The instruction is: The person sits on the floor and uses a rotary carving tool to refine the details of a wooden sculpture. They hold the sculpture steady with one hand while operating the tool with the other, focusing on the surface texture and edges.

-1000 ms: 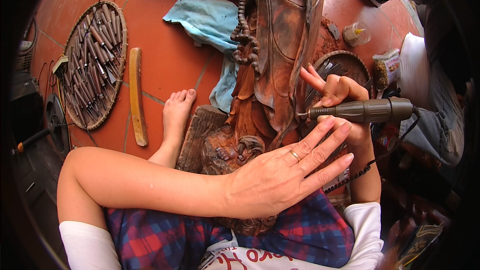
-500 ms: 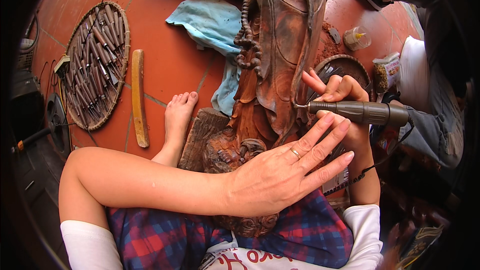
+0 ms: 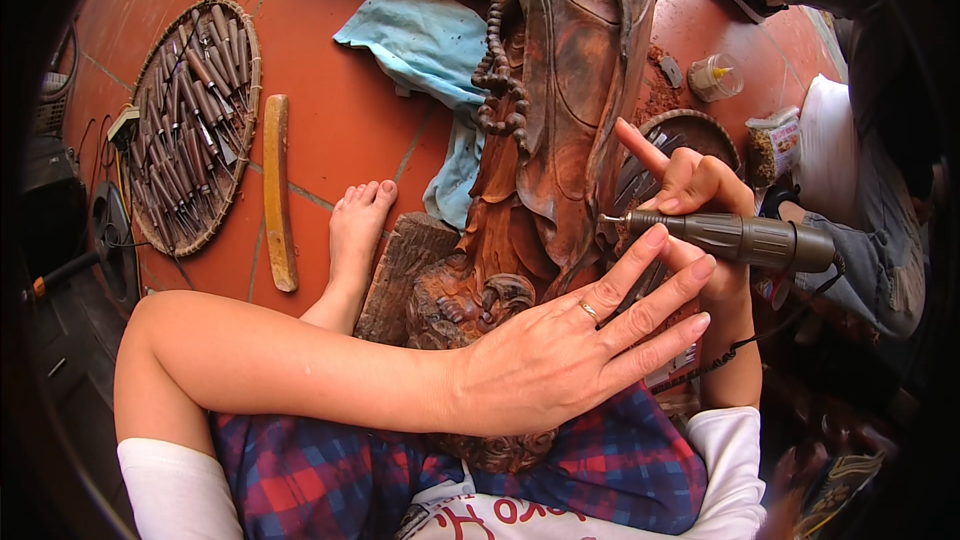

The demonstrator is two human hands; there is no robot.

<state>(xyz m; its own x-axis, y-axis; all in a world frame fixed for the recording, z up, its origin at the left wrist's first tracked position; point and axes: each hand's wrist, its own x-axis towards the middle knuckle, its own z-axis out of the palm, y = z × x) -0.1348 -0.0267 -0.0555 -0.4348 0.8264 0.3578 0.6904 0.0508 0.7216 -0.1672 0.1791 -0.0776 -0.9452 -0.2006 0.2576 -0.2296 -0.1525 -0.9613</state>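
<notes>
A carved reddish-brown wooden statue with robe folds and a bead string lies before me, its base between my legs. My right hand is closed around a dark rotary tool handpiece, index finger pointing up and away. The thin metal bit points left at the right edge of the carved robe; whether it touches the wood I cannot tell. My left forearm crosses over the statue's base. With fingers spread, my left hand, wearing a ring, lies just below the handpiece, fingertips close to it; its thumb is hidden.
At left lie a basket of chisels and a curved wooden bar. A blue cloth and a wood block adjoin the statue. At right are another basket, a jar and another person's leg.
The handpiece has shifted slightly right and down with my right hand, and its bit has moved right along with it. My right index finger stretches out more. My left hand is nearly still.
</notes>
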